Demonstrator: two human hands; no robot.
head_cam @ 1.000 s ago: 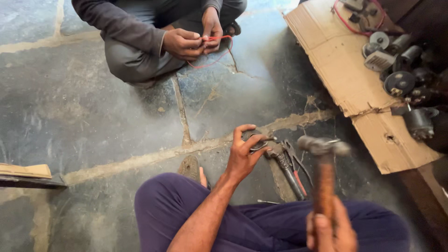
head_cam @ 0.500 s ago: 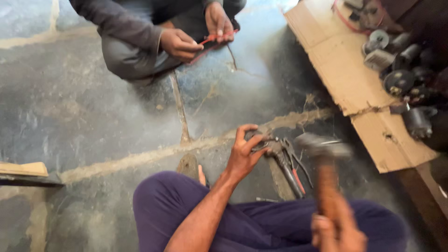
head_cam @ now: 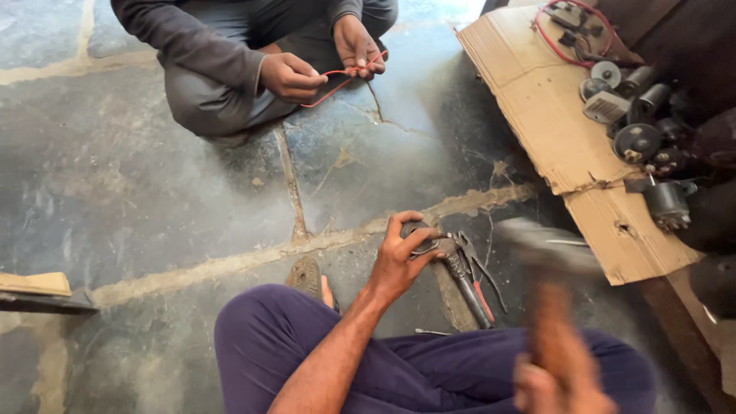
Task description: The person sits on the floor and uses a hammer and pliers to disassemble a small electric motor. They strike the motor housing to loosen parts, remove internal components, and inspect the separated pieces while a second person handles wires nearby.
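Two hands share one job: the left hand (head_cam: 399,257) pins a small dark metal part (head_cam: 420,236) to the stone floor (head_cam: 153,199), fingers closed on it beside the pliers (head_cam: 471,276), while the right hand (head_cam: 563,368), wrapped around the hammer (head_cam: 548,253), is motion-blurred. The hammering looks unfinished; the part remains on the floor

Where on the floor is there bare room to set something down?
Bare stone floor lies between the co-worker's knee and the wooden plank. Crowded: the cardboard with motor parts, and pliers by the left hand.
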